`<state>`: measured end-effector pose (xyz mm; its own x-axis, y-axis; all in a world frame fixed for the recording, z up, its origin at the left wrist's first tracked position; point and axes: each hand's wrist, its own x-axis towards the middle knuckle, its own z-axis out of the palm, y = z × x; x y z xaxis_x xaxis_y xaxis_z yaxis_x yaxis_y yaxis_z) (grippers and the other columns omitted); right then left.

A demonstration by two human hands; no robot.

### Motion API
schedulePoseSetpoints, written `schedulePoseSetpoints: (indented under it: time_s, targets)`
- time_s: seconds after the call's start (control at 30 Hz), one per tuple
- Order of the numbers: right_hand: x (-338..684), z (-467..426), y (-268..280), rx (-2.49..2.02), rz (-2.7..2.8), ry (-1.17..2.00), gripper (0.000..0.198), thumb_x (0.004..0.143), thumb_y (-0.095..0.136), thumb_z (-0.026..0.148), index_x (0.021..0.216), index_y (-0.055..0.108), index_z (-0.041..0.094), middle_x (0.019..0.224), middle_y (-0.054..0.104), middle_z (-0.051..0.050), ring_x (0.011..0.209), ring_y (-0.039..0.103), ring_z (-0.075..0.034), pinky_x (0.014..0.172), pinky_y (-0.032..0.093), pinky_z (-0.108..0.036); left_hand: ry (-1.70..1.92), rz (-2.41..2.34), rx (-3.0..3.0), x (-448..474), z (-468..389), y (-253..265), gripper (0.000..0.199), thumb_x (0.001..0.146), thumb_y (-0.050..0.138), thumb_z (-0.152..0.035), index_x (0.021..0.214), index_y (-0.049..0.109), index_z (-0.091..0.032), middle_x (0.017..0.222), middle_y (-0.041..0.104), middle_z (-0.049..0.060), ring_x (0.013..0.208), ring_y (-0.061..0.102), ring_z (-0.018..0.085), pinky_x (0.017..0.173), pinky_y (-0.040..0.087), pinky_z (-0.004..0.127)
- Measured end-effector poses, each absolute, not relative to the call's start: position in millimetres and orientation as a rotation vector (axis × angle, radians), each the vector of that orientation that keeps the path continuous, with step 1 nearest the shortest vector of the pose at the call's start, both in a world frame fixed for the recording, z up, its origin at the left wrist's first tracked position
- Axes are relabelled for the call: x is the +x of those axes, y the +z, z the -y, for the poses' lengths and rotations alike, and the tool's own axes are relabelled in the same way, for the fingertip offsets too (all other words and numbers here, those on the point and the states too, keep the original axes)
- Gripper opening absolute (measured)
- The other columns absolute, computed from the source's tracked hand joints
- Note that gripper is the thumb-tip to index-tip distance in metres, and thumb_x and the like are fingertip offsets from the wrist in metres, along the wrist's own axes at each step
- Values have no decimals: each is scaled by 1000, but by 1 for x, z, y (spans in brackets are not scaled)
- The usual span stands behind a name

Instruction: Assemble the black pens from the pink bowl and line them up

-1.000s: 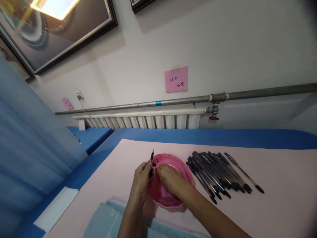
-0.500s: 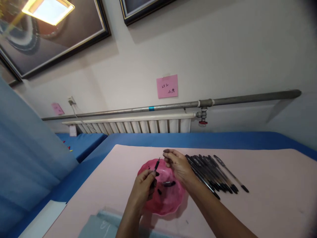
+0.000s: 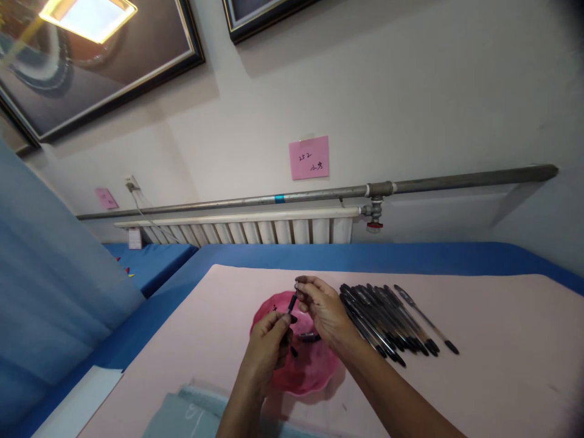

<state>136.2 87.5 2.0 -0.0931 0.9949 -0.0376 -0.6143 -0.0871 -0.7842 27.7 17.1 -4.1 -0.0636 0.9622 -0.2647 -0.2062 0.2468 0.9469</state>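
Observation:
Over the pink bowl (image 3: 314, 380), my left hand (image 3: 269, 337) is closed round a black pen (image 3: 292, 303), its point slanting up and right. My right hand (image 3: 323, 304) pinches a small pale piece (image 3: 296, 285) at the pen's point; its exact shape is hard to make out. Inside the bowl lie a dark pen part (image 3: 309, 337) and a small black cap-like piece (image 3: 294, 351), partly hidden by my hands. Beside my right hand is a pile of black pens with clear barrels (image 3: 383, 319), and one pen (image 3: 426, 319) lies apart at its right.
Pink sheeting (image 3: 497, 365) covers the blue table (image 3: 410, 258). A folded grey-blue cloth (image 3: 182, 413) lies at the front left, near a white sheet (image 3: 79, 401). Behind the table are a white radiator (image 3: 283, 232) and a metal pipe (image 3: 319, 196). A blue curtain (image 3: 50, 292) hangs at left.
My right hand has moved slightly left and down, bringing its pinched fingers onto the pen's point, which was bare before. The pink bowl has shifted slightly left. My left hand still holds the pen.

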Motion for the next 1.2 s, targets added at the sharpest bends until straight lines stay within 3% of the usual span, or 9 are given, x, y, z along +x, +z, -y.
schedulePoseSetpoints:
  time_s: [0.37, 0.6, 0.77, 1.2]
  targets:
    - [132, -83, -3, -699, 739, 1624, 25, 56, 70, 18, 80, 65, 14, 54, 52, 5, 47, 44, -7, 40, 30, -19, 1203, -1211, 789, 29, -17, -4, 39, 64, 67, -51, 80, 56, -16, 45, 37, -11, 32, 20, 0, 37, 6, 18]
    - [139, -84, -1, -673, 709, 1755, 17, 56, 72, 20, 68, 62, 15, 58, 52, 4, 52, 46, -8, 42, 32, -18, 1246, -1166, 738, 33, -16, -1, 43, 59, 72, -51, 79, 56, -16, 48, 40, -10, 33, 20, -1, 37, 5, 18]
    - [141, -85, -1, -672, 690, 1818, 21, 54, 77, 21, 67, 61, 16, 58, 54, 4, 52, 49, -8, 43, 34, -18, 1254, -1092, 707, 35, -16, -3, 46, 59, 73, -51, 83, 56, -15, 53, 46, -8, 33, 22, -1, 36, 7, 17]
    - [146, -82, 9, -740, 758, 1805, 23, 54, 80, 22, 65, 60, 16, 56, 55, 3, 52, 50, -9, 42, 34, -19, 1271, -1057, 707, 36, -15, 0, 46, 60, 72, -52, 83, 59, -14, 52, 42, -9, 34, 22, 0, 35, 8, 16]
